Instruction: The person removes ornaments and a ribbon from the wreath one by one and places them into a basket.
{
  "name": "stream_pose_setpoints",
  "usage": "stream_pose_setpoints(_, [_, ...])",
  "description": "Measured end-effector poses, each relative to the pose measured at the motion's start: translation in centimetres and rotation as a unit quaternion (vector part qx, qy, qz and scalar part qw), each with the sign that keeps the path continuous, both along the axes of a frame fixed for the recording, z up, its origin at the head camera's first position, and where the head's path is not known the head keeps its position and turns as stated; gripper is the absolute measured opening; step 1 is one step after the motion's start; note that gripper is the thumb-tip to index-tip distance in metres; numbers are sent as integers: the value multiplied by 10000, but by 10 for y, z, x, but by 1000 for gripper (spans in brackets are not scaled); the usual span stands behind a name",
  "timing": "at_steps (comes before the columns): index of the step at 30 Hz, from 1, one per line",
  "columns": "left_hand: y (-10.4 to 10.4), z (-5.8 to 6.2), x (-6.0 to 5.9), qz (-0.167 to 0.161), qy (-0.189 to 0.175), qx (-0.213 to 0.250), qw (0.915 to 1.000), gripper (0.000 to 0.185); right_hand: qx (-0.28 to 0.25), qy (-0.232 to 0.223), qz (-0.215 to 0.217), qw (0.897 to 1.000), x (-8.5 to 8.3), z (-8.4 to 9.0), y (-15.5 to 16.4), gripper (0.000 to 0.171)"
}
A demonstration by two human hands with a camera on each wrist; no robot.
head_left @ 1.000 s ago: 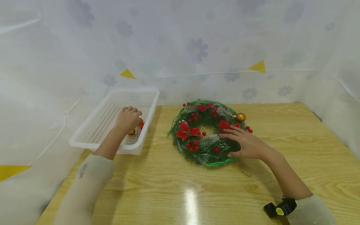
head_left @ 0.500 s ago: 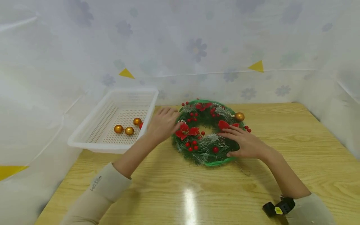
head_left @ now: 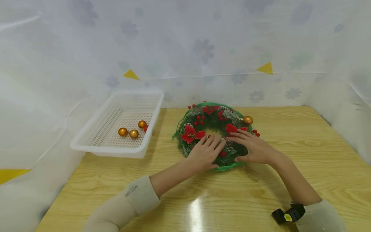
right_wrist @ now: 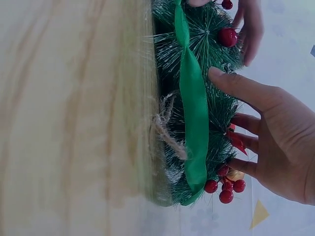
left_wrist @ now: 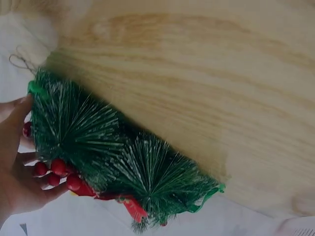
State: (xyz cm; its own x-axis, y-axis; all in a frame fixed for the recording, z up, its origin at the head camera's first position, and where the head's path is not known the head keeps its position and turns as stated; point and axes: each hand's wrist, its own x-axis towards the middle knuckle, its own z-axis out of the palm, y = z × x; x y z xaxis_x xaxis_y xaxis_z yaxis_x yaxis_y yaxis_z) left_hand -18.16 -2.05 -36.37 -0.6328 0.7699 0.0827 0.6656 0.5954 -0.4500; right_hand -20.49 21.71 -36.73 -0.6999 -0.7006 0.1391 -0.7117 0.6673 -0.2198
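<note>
A green Christmas wreath (head_left: 213,120) with red poinsettias, red berries and one gold bauble (head_left: 247,120) lies flat on the wooden table (head_left: 261,193). My left hand (head_left: 206,151) rests on its near left part, fingers straight and spread toward the centre hole. My right hand (head_left: 252,148) lies flat on the wreath's near right part, thumb at the outer edge. The left wrist view shows the wreath (left_wrist: 98,142) from the side with my left hand (left_wrist: 15,182) touching red berries. In the right wrist view my right hand (right_wrist: 280,147) spreads over the wreath's (right_wrist: 202,73) green ribbon (right_wrist: 194,113).
A white perforated basket (head_left: 107,149) stands at the table's left, holding three gold baubles (head_left: 133,133) and something red. A twine loop (right_wrist: 167,132) hangs from the wreath's near edge. Patterned plastic sheeting walls the table on three sides. A black wrist strap (head_left: 290,214) sits on my right forearm.
My left hand left the basket, where gold baubles now lie, crossed to the wreath's left side and now rests on its near part. The right hand has stayed put.
</note>
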Motion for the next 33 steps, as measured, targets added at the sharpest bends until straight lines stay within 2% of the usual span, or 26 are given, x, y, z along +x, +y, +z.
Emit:
stream_pose_setpoints(5, [-2,-8,-1,-209,249,-80,9994,92,-26,98,-7,9999,2,-1,0,75])
stream_pose_setpoints(10, [-11,-8,-7,-534,385,-101,9978,87,37,110,-99,9999,6,-1,-2,76])
stream_pose_setpoints(18, [-26,-5,-22,-1047,266,-215,9939,86,493,159,-442,9977,18,6,-12,80])
stream_pose_setpoints(24, [-40,-6,-38,-1430,132,-111,9896,83,909,431,-686,9926,32,13,-27,79])
stream_pose_setpoints(29, [-55,-5,-52,-1698,-87,3,9854,74,1175,505,-922,9875,43,17,-46,78])
stream_pose_setpoints(33, [-65,-7,-62,-1976,-18,93,9802,62,1320,562,-1081,9837,49,19,-58,76])
